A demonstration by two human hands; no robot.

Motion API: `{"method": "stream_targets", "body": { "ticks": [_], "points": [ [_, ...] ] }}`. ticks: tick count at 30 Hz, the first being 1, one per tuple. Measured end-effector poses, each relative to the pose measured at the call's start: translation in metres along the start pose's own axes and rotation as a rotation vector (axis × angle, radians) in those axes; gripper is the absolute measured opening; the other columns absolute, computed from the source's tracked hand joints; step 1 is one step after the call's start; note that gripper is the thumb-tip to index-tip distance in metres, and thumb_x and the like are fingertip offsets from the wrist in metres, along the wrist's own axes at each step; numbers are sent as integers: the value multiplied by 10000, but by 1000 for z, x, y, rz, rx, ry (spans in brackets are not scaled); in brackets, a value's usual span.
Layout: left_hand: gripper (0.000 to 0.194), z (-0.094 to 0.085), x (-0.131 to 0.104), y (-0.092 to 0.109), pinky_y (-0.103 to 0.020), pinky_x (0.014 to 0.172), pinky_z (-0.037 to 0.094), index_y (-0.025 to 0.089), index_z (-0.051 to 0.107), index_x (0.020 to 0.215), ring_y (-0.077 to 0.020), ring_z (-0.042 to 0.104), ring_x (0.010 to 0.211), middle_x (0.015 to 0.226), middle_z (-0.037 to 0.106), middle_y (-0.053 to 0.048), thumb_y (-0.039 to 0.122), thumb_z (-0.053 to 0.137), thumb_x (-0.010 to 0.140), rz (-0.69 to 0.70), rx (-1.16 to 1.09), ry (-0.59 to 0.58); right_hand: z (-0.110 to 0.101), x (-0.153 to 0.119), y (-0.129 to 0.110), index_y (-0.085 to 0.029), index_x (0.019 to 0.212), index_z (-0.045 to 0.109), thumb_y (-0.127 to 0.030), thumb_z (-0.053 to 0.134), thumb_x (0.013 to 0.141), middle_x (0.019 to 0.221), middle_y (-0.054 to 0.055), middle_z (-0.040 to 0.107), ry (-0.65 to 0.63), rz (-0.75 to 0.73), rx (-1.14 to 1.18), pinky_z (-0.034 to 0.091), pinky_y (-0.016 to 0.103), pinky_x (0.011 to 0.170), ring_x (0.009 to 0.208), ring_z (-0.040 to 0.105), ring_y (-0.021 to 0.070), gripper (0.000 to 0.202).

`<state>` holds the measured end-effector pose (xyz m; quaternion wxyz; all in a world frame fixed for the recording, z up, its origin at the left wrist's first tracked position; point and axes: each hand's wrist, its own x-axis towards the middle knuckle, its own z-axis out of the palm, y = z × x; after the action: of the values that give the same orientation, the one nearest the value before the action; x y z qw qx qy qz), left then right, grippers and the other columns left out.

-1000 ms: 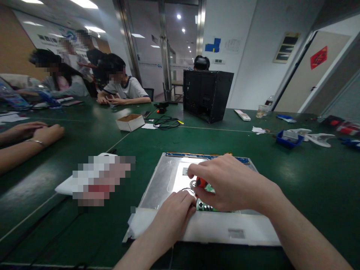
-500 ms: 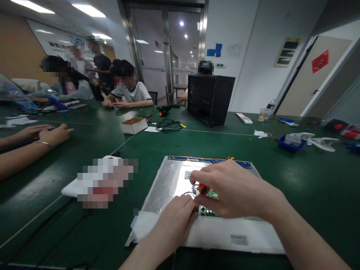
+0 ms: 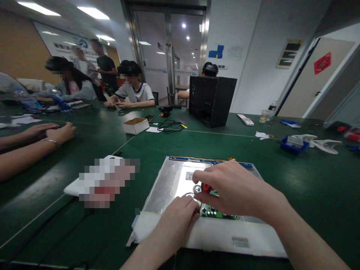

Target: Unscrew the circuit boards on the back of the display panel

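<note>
A green circuit board (image 3: 210,212) lies on the back of a flat metal-backed display panel (image 3: 157,191), mostly under the person's hands. Work at the board appears under way, but hidden contacts and fasteners leave unclear what is finished or left. A narrow blue circuit strip (image 3: 185,160) is in place along the panel's far edge; a pale cover strip (image 3: 210,234) spans the near one.

The right hand (image 3: 236,187) arches over the board from the right, palm down, its grip pinching a red-and-black tool handle (image 3: 206,187) between thumb and curled fingers. The left hand (image 3: 178,212) reaches in low from the near left, fingers bunched at the board's left edge; what they pinch, if anything, cannot be told.

The panel rests on the green worktop (image 3: 309,195), with a black computer case (image 3: 216,101) well beyond it.
</note>
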<state>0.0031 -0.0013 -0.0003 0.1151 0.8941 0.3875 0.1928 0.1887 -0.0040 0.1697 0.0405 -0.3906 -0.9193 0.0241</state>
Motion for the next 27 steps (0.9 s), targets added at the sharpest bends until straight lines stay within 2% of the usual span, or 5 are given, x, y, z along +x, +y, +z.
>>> {"method": "stream_targets", "body": {
  "ticks": [6, 12, 19, 24, 27],
  "points": [
    [158, 0, 1, -1, -432, 793, 542, 186, 631, 1009, -279, 660, 913, 1027, 699, -75, 85, 577, 899, 0, -23, -17, 0, -1, 0, -223, 1061, 603, -195, 583, 888, 935, 25, 751, 9, -39, 16, 260, 282, 567, 735, 651, 173, 176],
    [209, -2, 2, -1, -449, 819, 543, 182, 644, 1032, -290, 660, 962, 1061, 702, -84, 59, 544, 897, 21, -5, -8, -1, 2, 1, -218, 942, 615, -352, 607, 948, 862, 27, 747, -20, 9, -3, 237, 280, 559, 712, 646, 168, 134],
    [164, -6, 3, 4, -426, 797, 542, 178, 634, 993, -278, 658, 926, 1028, 708, -84, 85, 533, 903, -10, 8, -38, -1, 1, 0, -209, 1024, 601, -205, 585, 912, 953, 36, 750, 7, -26, 8, 264, 287, 570, 757, 662, 171, 113],
    [179, -4, 2, 3, -439, 798, 544, 181, 617, 1021, -284, 659, 931, 1034, 706, -98, 104, 486, 926, 21, -19, 13, -2, 0, 1, -216, 972, 598, -332, 602, 957, 904, 32, 748, -20, -23, -4, 253, 292, 564, 751, 669, 184, 117],
    [175, -6, 1, 4, -440, 792, 546, 180, 615, 1012, -282, 658, 916, 1033, 704, -95, 95, 497, 913, 18, -35, 3, 0, 0, 2, -214, 991, 600, -285, 568, 967, 932, 34, 751, 2, -29, -13, 245, 290, 565, 762, 667, 182, 82]
  ]
}}
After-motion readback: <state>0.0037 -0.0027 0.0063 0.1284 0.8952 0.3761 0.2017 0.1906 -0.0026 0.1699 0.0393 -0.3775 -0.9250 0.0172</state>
